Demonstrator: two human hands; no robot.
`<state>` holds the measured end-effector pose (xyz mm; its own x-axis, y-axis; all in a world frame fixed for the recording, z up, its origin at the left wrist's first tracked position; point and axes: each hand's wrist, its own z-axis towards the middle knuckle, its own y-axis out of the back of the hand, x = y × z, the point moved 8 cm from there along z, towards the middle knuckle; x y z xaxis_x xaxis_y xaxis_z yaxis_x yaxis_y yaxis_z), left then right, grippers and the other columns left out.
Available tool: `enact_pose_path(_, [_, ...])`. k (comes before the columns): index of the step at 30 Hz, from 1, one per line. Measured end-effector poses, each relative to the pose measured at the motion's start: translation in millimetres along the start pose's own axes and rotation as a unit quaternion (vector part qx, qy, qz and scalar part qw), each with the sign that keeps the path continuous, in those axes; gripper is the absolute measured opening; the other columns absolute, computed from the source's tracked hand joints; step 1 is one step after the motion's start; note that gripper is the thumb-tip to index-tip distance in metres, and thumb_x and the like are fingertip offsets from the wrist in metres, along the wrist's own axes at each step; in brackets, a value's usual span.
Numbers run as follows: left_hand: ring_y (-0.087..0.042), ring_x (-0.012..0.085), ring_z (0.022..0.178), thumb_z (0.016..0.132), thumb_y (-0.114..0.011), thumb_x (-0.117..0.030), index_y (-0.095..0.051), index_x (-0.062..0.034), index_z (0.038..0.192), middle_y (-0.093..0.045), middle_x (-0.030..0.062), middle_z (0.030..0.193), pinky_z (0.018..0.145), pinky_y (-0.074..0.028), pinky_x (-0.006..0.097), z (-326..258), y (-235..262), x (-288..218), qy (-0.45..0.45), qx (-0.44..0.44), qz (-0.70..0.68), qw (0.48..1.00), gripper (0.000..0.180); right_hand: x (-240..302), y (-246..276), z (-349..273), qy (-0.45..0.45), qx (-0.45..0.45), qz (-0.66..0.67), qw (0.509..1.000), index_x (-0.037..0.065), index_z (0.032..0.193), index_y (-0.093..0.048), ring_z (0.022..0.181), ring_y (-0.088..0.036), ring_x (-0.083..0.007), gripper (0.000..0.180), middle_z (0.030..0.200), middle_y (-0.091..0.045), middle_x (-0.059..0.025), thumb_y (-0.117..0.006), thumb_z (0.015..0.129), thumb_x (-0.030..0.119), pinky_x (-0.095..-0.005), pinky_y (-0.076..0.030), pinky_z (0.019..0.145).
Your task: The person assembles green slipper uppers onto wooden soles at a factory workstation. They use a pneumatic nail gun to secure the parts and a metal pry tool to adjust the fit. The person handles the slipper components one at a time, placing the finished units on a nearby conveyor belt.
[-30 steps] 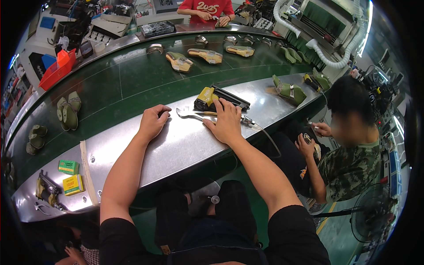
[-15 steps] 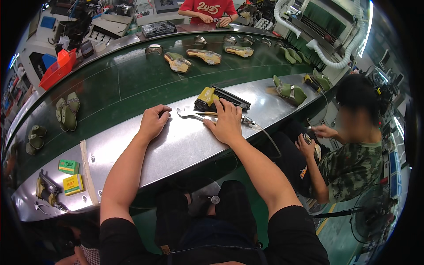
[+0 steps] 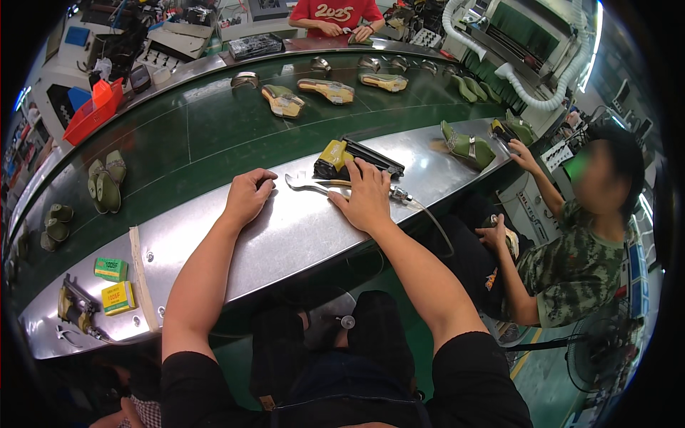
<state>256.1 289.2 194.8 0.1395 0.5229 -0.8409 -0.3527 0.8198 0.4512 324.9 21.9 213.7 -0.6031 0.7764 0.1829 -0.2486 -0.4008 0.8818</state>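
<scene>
The person sits at a steel bench (image 3: pixel 285 239) whose near edge curves across the view. The left hand (image 3: pixel 247 197) rests on the steel near the bench's far edge, fingers curled loosely under, holding nothing. The right hand (image 3: pixel 366 197) lies flat, palm down, fingers spread and not closed on anything; its fingertips touch a yellow and black nail gun (image 3: pixel 354 158) lying on its side at the far edge. Under that hand runs a wrench (image 3: pixel 308 185), its open head sticking out between the two hands; whether the palm presses its handle I cannot tell. A hose (image 3: pixel 427 214) leaves the gun's fitting and drops over the near edge.

At the bench's left end lie two small green and yellow boxes (image 3: pixel 113 284) and a second gun (image 3: pixel 75 305), close to the near edge. At the right end a green shoe upper (image 3: pixel 467 147) stands; a neighbour in a camouflage shirt (image 3: pixel 581 267) reaches a hand (image 3: pixel 518 150) to another upper just beside it.

Beyond the bench runs a green conveyor belt (image 3: pixel 214 135). Green pieces (image 3: pixel 105 184) sit at its left, tan soles (image 3: pixel 284 101) toward the far side. Past the belt's far edge another person in a red shirt (image 3: pixel 335 11) works with both hands together.
</scene>
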Motion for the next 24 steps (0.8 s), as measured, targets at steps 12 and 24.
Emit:
enact_pose_path(12, [-0.075,0.0184,0.084,0.097,-0.065,-0.013,-0.077,0.0,0.112,-0.08,0.0141,0.094,0.08,-0.057,0.032,0.0,-1.2,-3.2,0.009,0.002,0.0,1.0,0.023,-1.0,0.2,1.1,0.0,-0.004,0.001,1.0,0.007,0.155,-0.045,0.147,-0.037,-0.0359,0.085,0.155,-0.044,-0.0174,-0.076,0.089,0.05,-0.0595,-0.016,0.125])
enact_pose_path(24, [-0.075,0.0205,0.085,0.096,-0.065,-0.014,-0.078,-0.0008,0.111,-0.08,0.0147,0.095,0.08,-0.057,0.033,3.1,-4.4,-0.9,0.01,0.001,0.008,1.0,0.023,-5.0,2.4,1.7,-0.002,0.003,0.007,1.0,0.006,0.155,-0.045,0.148,-0.036,-0.0358,0.085,0.155,-0.044,-0.0173,-0.076,0.089,0.05,-0.0593,-0.016,0.125])
